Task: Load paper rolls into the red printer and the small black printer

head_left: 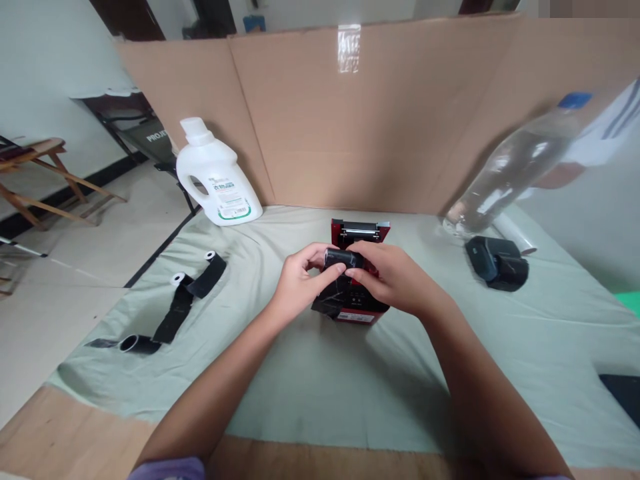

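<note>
Both my hands pinch a small black paper roll (341, 258) over an open device. At the roll's left end, the fingers and thumb of my left hand (303, 277) are closed on it. My right hand (397, 275) grips the other end, thumb at the front. A loose black strip (331, 300) hangs below the roll. Under my hands stands a compact red-and-black printer (367, 303), its lid (360, 231) raised at the back. My hands hide much of its inside, so I cannot tell whether the roll touches it.
Unrolled black paper rolls (173, 317) lie on the green cloth (280, 387) at left. A white detergent jug (217, 177) and a clear bottle (515, 167) lean by the cardboard screen (370, 127). A black device (497, 263) sits at right; a dark flat object (623, 393) is at the edge.
</note>
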Available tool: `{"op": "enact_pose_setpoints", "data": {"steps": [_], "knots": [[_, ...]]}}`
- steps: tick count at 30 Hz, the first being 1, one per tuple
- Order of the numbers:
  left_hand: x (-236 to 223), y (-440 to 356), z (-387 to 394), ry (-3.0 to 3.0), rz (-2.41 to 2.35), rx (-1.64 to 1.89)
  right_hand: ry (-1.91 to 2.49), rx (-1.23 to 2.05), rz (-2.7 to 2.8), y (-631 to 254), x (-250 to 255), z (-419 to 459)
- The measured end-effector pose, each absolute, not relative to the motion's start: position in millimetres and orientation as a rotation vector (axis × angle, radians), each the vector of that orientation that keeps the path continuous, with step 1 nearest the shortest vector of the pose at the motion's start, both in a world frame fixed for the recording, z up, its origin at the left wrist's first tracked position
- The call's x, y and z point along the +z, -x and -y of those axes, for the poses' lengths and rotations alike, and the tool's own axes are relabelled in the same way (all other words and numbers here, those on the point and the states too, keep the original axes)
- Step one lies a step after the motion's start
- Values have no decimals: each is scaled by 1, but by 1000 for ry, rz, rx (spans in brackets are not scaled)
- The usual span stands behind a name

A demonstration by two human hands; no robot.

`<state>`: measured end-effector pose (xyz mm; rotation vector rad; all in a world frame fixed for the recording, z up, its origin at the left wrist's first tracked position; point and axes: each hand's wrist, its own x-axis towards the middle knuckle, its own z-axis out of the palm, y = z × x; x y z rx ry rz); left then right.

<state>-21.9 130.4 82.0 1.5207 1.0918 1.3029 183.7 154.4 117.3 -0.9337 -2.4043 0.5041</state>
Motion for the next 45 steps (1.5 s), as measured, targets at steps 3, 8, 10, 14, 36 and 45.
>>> {"op": "enact_pose_setpoints", "data": {"steps": [3, 8, 10, 14, 36, 45], "knots": [[84, 20, -128, -1504, -1072, 1323, 895, 580, 2352, -184, 120, -153], [84, 12, -125, -1344, -1089, 1329, 815, 769, 2220, -186, 118, -155], [83, 10, -124, -1255, -1086, 1322, 821, 813, 2141, -186, 115, -156], [86, 7, -120, -1170, -1067, 1380, 883, 803, 2021, -185, 109, -157], [84, 1, -111, -1030, -969, 1508, 807, 423, 1980, -175, 104, -150], [79, -3, -112, -1004, -958, 1463, 834, 518, 1936, -173, 98, -149]]}}
